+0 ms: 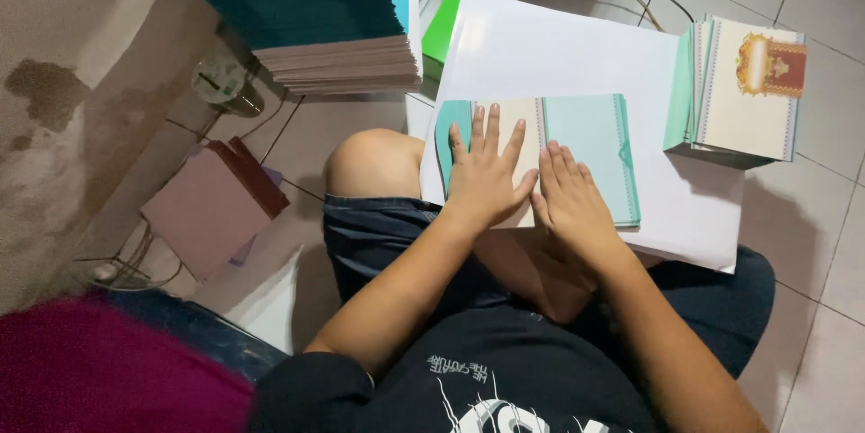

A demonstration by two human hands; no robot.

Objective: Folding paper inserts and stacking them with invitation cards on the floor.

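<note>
Both hands, the left hand [484, 176] and right hand [568, 199], press flat and empty with spread fingers on a teal-and-cream card [586, 140] lying crosswise near the white board's [559, 45] front edge.

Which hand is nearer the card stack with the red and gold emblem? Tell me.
Right. The right hand lies flat on the open card, left of the card stack; the left hand lies farther left still.

- Left hand [482, 176] and right hand [568, 199] are lying flat, fingers spread, pressing a teal-and-cream card [590, 140].
- Card is resting on a white board [577, 54] across the knees.
- Printed card stack [743, 95] is sitting on the floor [811, 235], right.
</note>
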